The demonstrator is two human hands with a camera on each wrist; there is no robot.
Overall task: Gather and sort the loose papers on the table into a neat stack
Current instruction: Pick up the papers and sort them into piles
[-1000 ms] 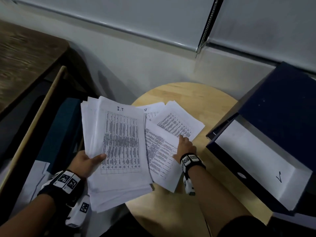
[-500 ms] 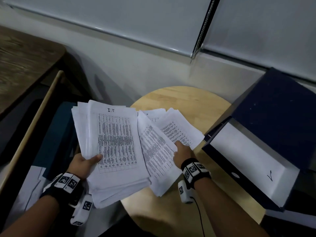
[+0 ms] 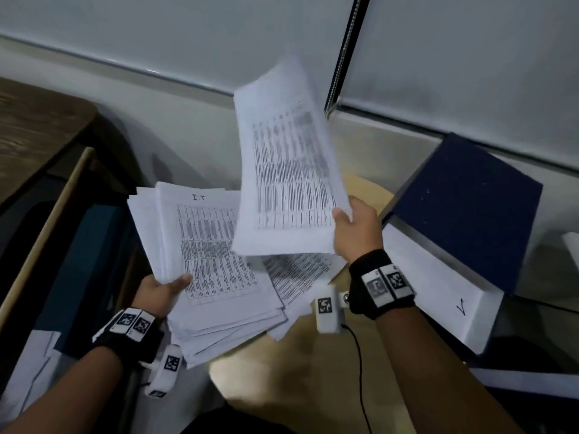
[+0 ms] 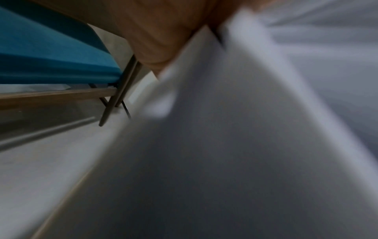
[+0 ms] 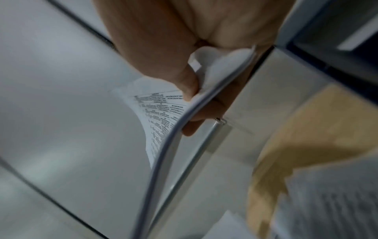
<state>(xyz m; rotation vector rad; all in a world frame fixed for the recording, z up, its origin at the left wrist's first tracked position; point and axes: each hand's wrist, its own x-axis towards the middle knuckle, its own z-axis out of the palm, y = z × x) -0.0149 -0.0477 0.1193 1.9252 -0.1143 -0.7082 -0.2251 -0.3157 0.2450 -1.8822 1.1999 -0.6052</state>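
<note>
My left hand (image 3: 163, 289) holds a thick, fanned stack of printed papers (image 3: 213, 261) by its lower left corner, thumb on top; the top sheet is marked "1.1". In the left wrist view the stack (image 4: 245, 145) fills the frame as a blur. My right hand (image 3: 357, 227) pinches the corner of a thin bundle of sheets (image 3: 288, 170) and holds it upright above the round wooden table (image 3: 313, 371). The right wrist view shows thumb and fingers gripping that bundle (image 5: 174, 129) edge-on. More loose sheets (image 3: 300, 277) lie on the table beneath.
A dark blue binder box (image 3: 470, 220) with white paper inside stands at the table's right edge. A teal chair (image 3: 81, 270) and a dark wooden desk (image 3: 34, 130) are on the left. White papers (image 3: 28, 377) lie low at the far left. A wall and blinds stand behind.
My right hand has left the sheets it pressed on the table and lifted a bundle up into the air. The left hand keeps holding its stack in about the same place.
</note>
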